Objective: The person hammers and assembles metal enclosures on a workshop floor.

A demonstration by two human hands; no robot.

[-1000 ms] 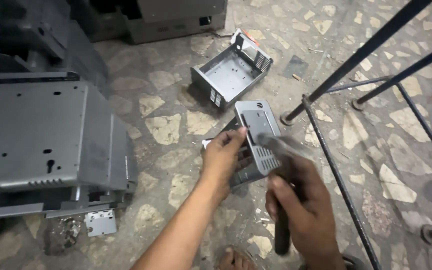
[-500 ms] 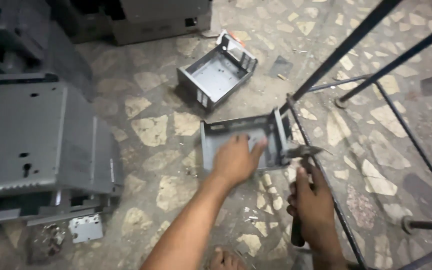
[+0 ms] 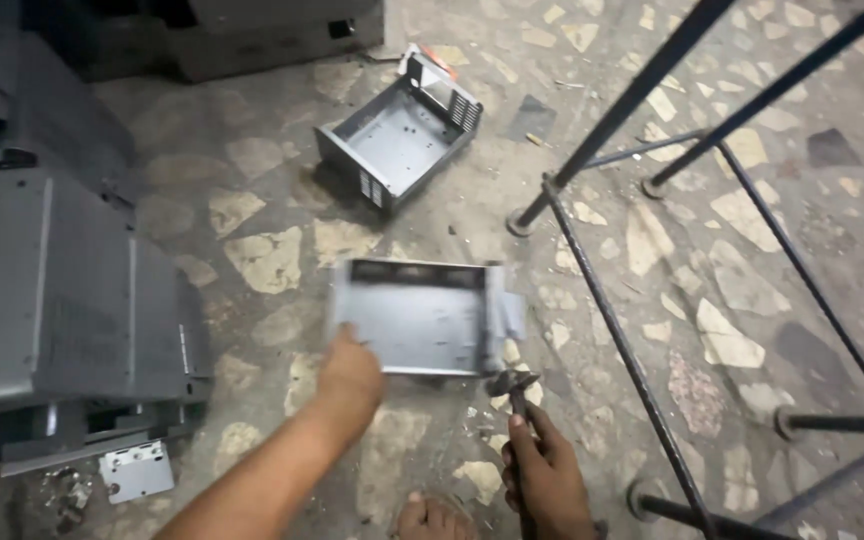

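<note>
A flat grey sheet-metal panel (image 3: 422, 318) with a bent flange on its right lies on the stone floor in the middle of the view. My left hand (image 3: 349, 375) rests on its near left corner with the fingers curled on the edge. My right hand (image 3: 545, 475) is closed around a dark-handled tool (image 3: 512, 388), whose metal head sits just off the panel's near right corner. My bare toes (image 3: 432, 520) show at the bottom edge.
An open grey metal box (image 3: 399, 130) lies beyond the panel. A large grey metal casing (image 3: 47, 300) fills the left side, with a small perforated plate (image 3: 135, 470) below it. A black rod frame (image 3: 652, 300) stands on the right.
The panel was held upright in my left hand a second ago; it now lies flat on the floor. My right hand with the tool has dropped lower and nearer to me.
</note>
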